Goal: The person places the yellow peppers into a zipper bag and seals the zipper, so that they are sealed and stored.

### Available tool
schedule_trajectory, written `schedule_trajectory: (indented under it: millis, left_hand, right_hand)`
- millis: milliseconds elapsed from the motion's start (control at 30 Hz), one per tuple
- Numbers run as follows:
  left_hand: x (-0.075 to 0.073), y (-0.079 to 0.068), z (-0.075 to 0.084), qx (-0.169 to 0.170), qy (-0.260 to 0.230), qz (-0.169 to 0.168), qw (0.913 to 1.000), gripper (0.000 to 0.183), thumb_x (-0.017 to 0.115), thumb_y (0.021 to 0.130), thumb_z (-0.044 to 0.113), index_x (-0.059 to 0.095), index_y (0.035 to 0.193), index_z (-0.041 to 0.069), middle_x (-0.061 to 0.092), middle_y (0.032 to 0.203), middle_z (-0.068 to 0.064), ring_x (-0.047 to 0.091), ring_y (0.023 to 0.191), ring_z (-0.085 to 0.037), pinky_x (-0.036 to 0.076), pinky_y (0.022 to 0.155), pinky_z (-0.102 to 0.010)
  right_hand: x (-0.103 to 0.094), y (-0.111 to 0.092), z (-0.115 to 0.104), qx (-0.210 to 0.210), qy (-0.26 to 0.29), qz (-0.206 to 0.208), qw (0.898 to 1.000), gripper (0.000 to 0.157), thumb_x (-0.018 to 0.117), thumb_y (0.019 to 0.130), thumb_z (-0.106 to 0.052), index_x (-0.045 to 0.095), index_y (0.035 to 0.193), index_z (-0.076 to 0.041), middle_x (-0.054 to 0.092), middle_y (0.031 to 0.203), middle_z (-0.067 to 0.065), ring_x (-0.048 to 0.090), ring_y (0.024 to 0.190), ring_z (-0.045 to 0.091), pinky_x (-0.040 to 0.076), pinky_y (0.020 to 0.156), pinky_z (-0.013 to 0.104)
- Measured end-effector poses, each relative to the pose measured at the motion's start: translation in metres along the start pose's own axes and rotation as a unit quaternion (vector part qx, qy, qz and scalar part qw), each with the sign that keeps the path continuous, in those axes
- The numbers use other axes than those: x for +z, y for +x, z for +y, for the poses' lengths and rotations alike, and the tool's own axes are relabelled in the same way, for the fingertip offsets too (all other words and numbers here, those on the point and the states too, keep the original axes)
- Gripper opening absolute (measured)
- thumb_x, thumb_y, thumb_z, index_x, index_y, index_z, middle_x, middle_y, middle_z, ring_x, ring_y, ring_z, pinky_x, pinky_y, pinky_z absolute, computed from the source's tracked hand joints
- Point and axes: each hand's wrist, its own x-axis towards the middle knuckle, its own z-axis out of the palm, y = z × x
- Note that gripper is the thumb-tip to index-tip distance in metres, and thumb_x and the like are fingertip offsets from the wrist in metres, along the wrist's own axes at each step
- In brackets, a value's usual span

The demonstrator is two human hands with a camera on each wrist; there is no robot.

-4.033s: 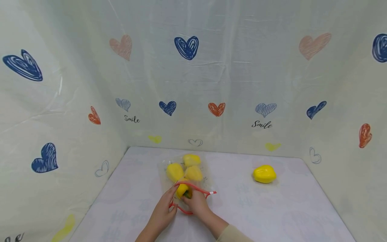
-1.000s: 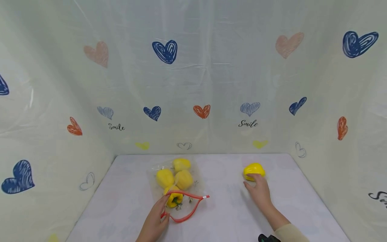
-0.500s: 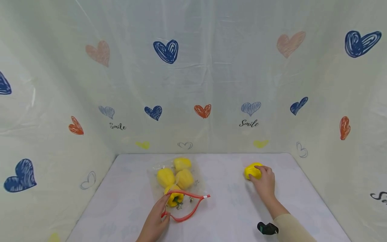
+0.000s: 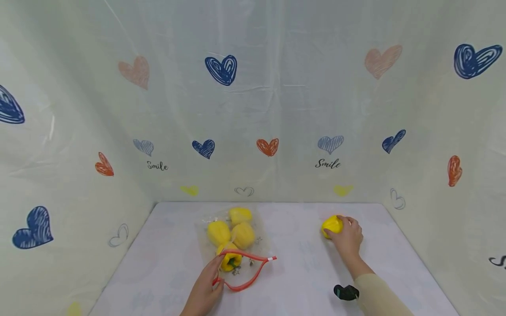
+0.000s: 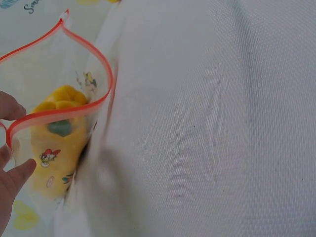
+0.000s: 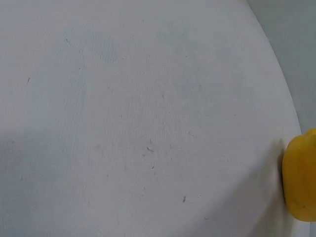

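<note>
My left hand [image 4: 204, 285] holds the near left corner of a clear zip bag [image 4: 206, 239], whose red-rimmed mouth gapes toward me. Inside lie several yellow bell peppers [image 4: 243, 235]; the one nearest the mouth shows its green stem. In the left wrist view, thumb and fingers sit at the corner of the red rim [image 5: 54, 114], the nearest pepper [image 5: 66, 94] just behind it. At the right, my right hand [image 4: 348, 237] grips a loose yellow bell pepper [image 4: 331, 225], thumb at its near side and fingers over its top. The right wrist view shows only part of that pepper [image 6: 300, 177].
The white-covered table [image 4: 292, 259] runs back to a hanging curtain [image 4: 272, 105] printed with hearts, which also closes off both sides. A small dark object [image 4: 345, 292] shows beside the right sleeve [image 4: 379, 294].
My right hand has left the bag's mouth, gone right to the loose pepper and closed round it. The pepper in the mouth was released there. My left hand keeps the bag's rim.
</note>
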Motion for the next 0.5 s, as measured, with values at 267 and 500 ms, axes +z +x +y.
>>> schedule_trajectory:
  millis: [267,500]
  left_hand:
    - [0.0014,0.001,-0.0007,-0.02,-0.005,-0.007,0.9998,0.063,0.07,0.085,0.001,0.045,0.143,0.004,0.046,0.144,-0.018,0.043,0.13,-0.04,0.039,0.101,-0.06]
    - [0.0011,0.0015,0.0007,-0.025,-0.004,-0.006,0.9997,0.063,0.07,0.085,0.001,0.046,0.142,0.004,0.047,0.143,-0.018,0.043,0.13,-0.041,0.039,0.1,-0.061]
  right_hand:
    - [0.0048,0.0013,0.0011,0.019,0.0,-0.031,0.999,0.072,0.081,0.078,-0.019,0.045,0.136,0.001,0.032,0.137,0.032,0.031,0.122,0.051,0.025,0.099,0.064]
    - [0.0071,0.0037,0.0014,0.03,0.002,-0.038,0.999,0.074,0.081,0.078,-0.017,0.043,0.138,0.0,0.029,0.139,0.032,0.031,0.122,0.051,0.024,0.1,0.065]
